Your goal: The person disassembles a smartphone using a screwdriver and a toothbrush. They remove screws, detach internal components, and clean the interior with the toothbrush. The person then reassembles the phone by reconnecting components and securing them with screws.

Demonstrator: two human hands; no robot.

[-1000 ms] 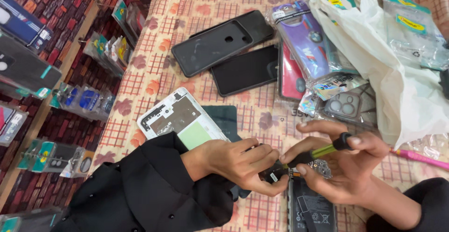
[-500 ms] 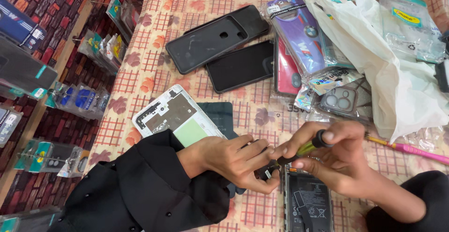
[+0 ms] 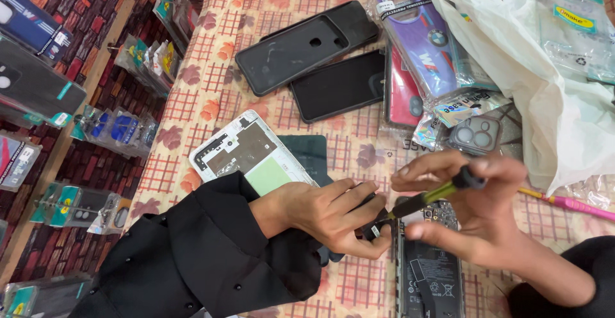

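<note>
The right hand [image 3: 477, 209] has its grip clamped on a green-handled screwdriver [image 3: 428, 196], tip down at the opened phone [image 3: 428, 267] on the tabletop [image 3: 211, 87]. Just beside the phone's top corner, the left hand [image 3: 333, 212] pinches a small black part [image 3: 371, 229].

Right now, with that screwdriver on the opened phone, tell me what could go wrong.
1. The right hand works the yellow-green screwdriver where the left hand pinches a small dark part; a slip could jab those fingers.
2. The opened phone lies with its battery and board exposed just under the tip; a slip could gouge them.
3. Any small screw dropped on the busy patterned cloth, among the phone cases, could be hard to find.
</note>
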